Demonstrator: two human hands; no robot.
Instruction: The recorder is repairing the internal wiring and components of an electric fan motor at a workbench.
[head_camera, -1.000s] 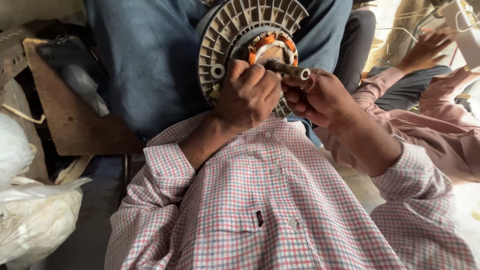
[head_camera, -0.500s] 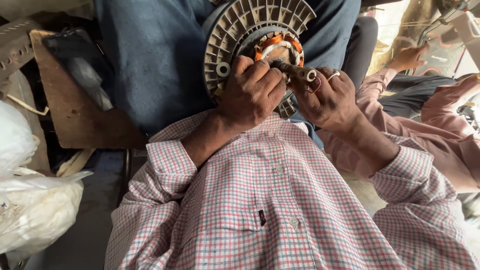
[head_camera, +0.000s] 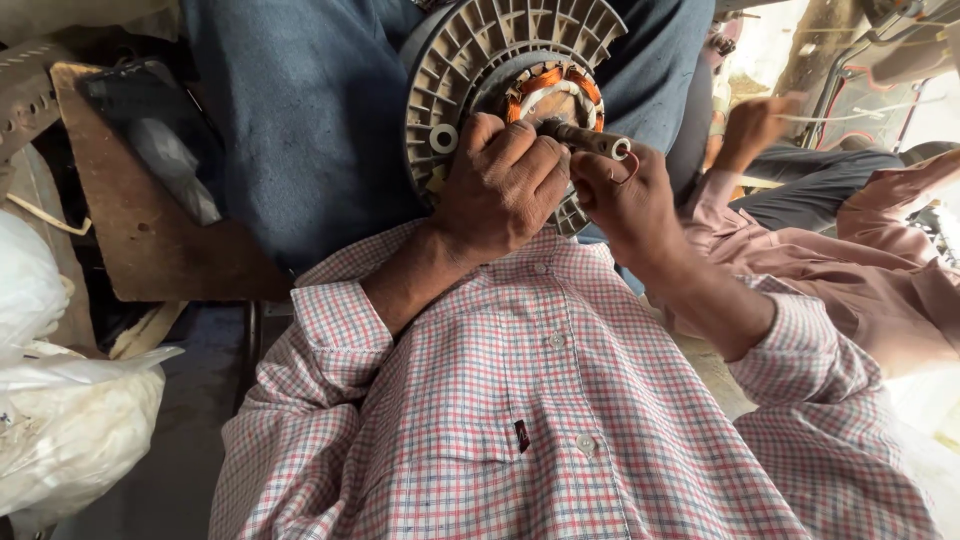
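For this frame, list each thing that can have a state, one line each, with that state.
Motor housing: propped on the lap, open face showing copper windings.
Metal shaft: gripped, pointing out from the housing centre.
Left hand: closed on the shaft's base.
Right hand: closed, fingers at the shaft's outer end.
Co-worker's hand: blurred, raised.

A cramped repair workshop: an opened fan motor (head_camera: 500, 70) with copper windings (head_camera: 548, 80), scrap boards (head_camera: 150, 240), stuffed plastic sacks (head_camera: 70, 430).
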